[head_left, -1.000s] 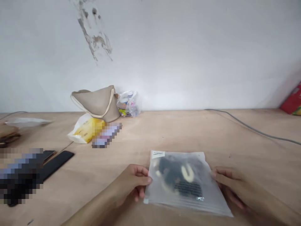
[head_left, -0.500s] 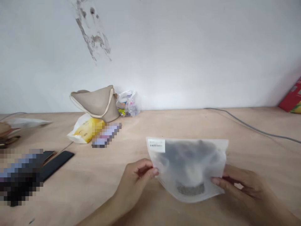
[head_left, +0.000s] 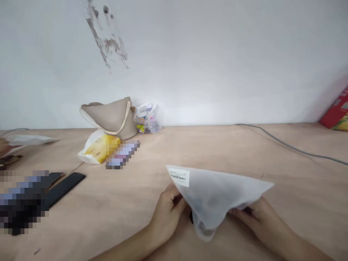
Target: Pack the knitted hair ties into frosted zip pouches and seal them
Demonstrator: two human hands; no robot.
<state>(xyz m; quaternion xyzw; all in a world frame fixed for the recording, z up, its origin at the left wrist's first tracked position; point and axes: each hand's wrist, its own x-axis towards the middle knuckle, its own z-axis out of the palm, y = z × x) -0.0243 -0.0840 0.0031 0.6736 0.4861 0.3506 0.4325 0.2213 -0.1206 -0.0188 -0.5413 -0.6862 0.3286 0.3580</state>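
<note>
A frosted plastic bag with a barcode label at its upper left corner is held above the table in front of me. Something dark shows dimly through it, and its kind is hidden. My left hand is closed on the bag's left edge, with some fingers tucked behind it. On the other side my right hand grips the lower right edge, its fingertips partly covered by the plastic. A small black bit peeks out beside the left fingertips; I cannot tell what it is.
Along the wall stand a beige bag and a clear plastic bag of items. Before them lie a yellow packet and a blurred-out phone-like item. Dark flat objects lie left. A grey cable and red box are right.
The frosted bag has gone from spread flat to tilted and bunched, its lower part pinched narrow. Both hands have moved closer together, the right one shifting left.
</note>
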